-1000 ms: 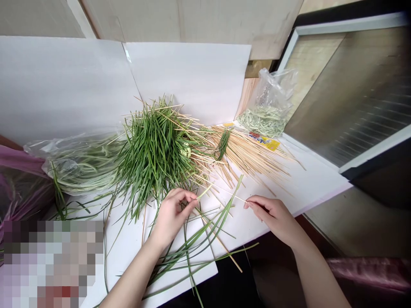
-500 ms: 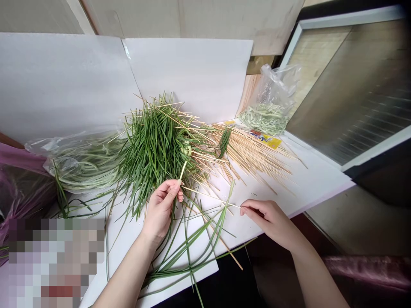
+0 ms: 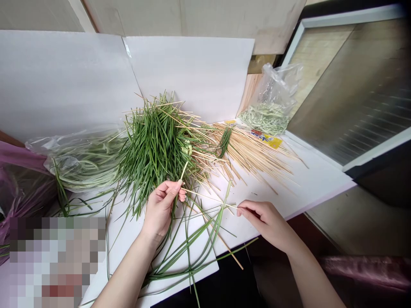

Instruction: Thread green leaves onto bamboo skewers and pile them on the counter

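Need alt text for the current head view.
Two bare hands, left and right, stretch a thin skewer between them over a white table; the left also pinches a pale green stalk. Behind lie heaped green leaves, more skewers and two clear bags of greens.

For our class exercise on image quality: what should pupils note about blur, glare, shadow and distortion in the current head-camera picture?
Head view: green stalks and thin sticks fairly sharp; framed pane smeared towards the right edge; whitish glints on the upright clear bag; deep darkness below the white table; coarse pixel blocks hide the lower left.
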The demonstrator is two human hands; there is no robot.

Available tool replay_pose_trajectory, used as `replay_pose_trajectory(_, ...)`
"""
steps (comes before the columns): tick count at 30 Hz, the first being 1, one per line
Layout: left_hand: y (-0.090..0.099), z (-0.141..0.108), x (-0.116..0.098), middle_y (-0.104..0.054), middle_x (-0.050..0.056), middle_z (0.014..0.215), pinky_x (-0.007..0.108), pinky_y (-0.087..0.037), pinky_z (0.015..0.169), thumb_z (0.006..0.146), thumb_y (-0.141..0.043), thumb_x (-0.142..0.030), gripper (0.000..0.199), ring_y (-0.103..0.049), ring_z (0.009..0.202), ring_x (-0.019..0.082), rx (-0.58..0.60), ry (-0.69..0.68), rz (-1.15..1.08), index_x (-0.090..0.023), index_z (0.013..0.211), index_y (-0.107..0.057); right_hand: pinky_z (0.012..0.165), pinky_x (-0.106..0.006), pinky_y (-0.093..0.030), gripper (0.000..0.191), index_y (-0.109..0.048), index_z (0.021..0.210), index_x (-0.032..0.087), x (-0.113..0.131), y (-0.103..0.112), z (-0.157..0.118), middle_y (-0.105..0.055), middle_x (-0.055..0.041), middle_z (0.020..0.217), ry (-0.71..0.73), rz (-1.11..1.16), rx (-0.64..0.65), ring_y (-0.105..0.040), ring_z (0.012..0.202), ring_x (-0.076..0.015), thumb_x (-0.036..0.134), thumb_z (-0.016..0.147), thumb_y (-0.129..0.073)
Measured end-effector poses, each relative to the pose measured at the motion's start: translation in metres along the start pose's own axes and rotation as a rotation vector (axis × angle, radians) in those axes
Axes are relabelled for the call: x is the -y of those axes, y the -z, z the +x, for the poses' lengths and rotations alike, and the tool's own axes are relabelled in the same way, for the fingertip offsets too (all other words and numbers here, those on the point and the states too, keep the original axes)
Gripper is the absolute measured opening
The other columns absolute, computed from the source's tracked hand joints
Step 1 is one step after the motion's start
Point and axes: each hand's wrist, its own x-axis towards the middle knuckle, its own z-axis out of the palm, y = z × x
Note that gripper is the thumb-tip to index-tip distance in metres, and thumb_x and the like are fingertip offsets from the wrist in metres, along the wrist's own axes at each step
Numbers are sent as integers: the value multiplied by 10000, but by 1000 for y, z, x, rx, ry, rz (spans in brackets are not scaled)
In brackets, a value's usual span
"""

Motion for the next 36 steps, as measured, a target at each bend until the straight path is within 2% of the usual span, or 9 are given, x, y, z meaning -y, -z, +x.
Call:
replay_pose_trajectory(14,-1,0,-1,-669,17,717,218,-473,661,749,-815,-290,182,-568,630,96,-10,18,-39,-150,807,-714,517,-270,-261,290,-622,796,208,6,1,-1,-425,34,621,-3,-4,-20,-350,534,-136,350,999,-471)
replay_pose_trajectory(26,-1,-1,-1,-631,2,676,219,-435,632,799,-766,-310,173,-530,605,101,5,5,-2,-166,762,-679,535,-277,-241,285,-621,800,208,2,1,-1,-457,18,659,-13,9,-12,-341,561,-144,352,998,-474)
replay_pose_trajectory(32,0,0,-2,-586,-10,597,232,-427,709,828,-736,-328,231,-510,617,111,24,-23,85,-175,690,-632,534,-279,-217,283,-616,790,204,3,1,0,-408,26,637,-14,-12,-24,-295,560,-140,336,992,-468)
replay_pose_trajectory(36,1,1,0,-578,-11,595,227,-416,690,841,-723,-332,241,-498,610,109,47,-16,103,-170,689,-628,536,-280,-214,272,-617,791,202,2,0,0,-409,29,638,-8,-27,-30,-299,566,-138,318,989,-471)
